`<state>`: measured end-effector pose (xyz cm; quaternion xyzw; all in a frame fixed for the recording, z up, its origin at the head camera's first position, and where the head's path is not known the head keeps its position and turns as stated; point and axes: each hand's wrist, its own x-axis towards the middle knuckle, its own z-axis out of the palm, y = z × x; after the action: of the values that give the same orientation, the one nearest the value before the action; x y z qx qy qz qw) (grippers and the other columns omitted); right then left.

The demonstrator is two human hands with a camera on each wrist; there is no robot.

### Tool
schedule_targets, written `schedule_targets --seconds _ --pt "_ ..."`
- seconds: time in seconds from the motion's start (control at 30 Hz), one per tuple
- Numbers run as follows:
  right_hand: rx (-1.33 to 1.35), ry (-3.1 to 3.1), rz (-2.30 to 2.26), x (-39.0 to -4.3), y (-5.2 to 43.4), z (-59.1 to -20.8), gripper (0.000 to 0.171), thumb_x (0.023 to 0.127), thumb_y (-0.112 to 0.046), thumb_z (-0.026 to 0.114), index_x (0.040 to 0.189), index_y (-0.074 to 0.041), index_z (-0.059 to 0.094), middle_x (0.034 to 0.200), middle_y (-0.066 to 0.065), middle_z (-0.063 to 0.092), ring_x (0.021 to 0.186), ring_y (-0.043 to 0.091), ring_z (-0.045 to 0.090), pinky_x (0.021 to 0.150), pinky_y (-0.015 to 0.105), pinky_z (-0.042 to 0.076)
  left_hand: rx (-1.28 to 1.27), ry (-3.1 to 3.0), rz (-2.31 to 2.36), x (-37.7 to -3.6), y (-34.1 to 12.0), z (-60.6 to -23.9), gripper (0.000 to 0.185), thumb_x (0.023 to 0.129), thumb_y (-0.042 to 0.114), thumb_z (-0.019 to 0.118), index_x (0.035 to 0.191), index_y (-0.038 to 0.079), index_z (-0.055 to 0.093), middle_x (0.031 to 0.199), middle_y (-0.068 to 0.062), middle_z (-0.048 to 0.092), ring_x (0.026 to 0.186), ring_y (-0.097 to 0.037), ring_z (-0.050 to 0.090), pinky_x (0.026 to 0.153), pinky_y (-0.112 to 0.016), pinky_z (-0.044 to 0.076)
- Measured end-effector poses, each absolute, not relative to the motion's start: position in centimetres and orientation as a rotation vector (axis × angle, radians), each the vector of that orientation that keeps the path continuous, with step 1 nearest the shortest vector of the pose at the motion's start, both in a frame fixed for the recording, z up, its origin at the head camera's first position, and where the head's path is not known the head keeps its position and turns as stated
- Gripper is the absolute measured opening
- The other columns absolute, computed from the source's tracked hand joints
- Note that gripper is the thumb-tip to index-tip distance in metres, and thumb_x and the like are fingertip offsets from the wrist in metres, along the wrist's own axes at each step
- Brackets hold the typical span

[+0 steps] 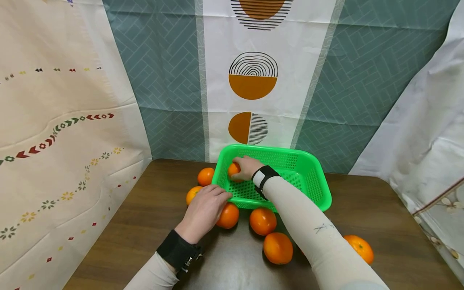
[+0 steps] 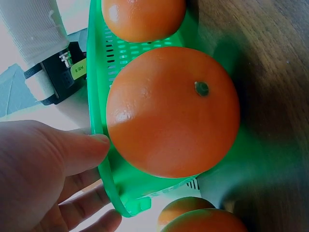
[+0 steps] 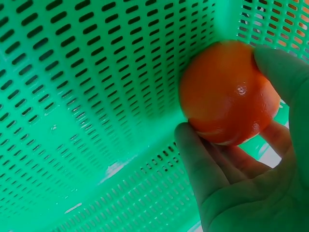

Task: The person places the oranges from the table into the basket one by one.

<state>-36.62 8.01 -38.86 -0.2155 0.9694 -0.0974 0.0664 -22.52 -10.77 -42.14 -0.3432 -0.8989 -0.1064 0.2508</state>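
Observation:
A green perforated plastic basket point(image 1: 270, 149) stands on the table. Inside its left end, my right hand point(image 1: 250, 167) grips an orange point(image 3: 224, 92), with thumb on one side and fingers curled on the other. The orange sits close to the basket's floor and wall in the right wrist view. At the front left corner my left hand point(image 1: 206, 207) holds the basket's rim point(image 2: 100, 159) between thumb and fingers. Just outside that rim, beside the left thumb, is another orange point(image 2: 174, 113) with a small green stem spot, partly covered by the hand in the head view.
More oranges lie on the wooden table point(image 1: 145, 225): two left of the basket, one of them this orange point(image 1: 206, 176), and two in front, including this orange point(image 1: 278, 248). Right of the right forearm lies an orange point(image 1: 359, 248). A patterned curtain point(image 1: 174, 100) hangs behind.

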Motion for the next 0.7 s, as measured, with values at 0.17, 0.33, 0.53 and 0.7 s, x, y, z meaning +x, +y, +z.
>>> schedule_targets --seconds 0.17,0.33,0.53,0.7 --pt "-0.633 2.915 -0.301 -36.9 7.9 -39.2 0.069 0.093 -0.042 0.072 0.151 -0.015 0.046 0.129 0.014 0.057 0.096 0.026 0.058 0.08 0.038 0.05 -0.93 -2.45 -0.29 -22.5 -10.7 -42.1 0.021 0.093 0.01 0.072 0.114 0.011 0.073 0.106 0.0 0.07 0.105 -0.022 0.06 0.099 -0.037 0.047" --pt "-0.626 2.919 -0.302 -37.2 7.9 -39.7 0.069 0.092 -0.043 0.072 0.151 -0.017 0.046 0.13 0.014 0.056 0.093 0.026 0.058 0.078 0.037 0.05 -0.926 -2.451 -0.283 -22.6 -10.6 -42.2 0.02 0.093 0.011 0.072 0.113 0.011 0.073 0.106 0.0 0.07 0.105 -0.022 0.06 0.1 -0.037 0.047" --pt "-0.622 2.922 -0.308 -37.3 7.8 -39.9 0.069 0.091 -0.044 0.073 0.15 -0.018 0.047 0.133 0.015 0.055 0.095 0.026 0.059 0.079 0.038 0.05 -0.929 -2.452 -0.282 -22.6 -10.6 -42.1 0.02 0.093 0.01 0.071 0.113 0.011 0.073 0.106 -0.001 0.07 0.105 -0.022 0.06 0.1 -0.037 0.047" --pt "-0.62 2.919 -0.291 -37.3 7.7 -40.0 0.07 0.092 -0.044 0.072 0.152 -0.02 0.045 0.137 0.015 0.052 0.097 0.027 0.059 0.081 0.039 0.05 -0.928 -2.45 -0.283 -22.5 -10.7 -42.1 0.02 0.093 0.01 0.072 0.113 0.011 0.073 0.106 0.0 0.07 0.105 -0.022 0.06 0.1 -0.037 0.047"
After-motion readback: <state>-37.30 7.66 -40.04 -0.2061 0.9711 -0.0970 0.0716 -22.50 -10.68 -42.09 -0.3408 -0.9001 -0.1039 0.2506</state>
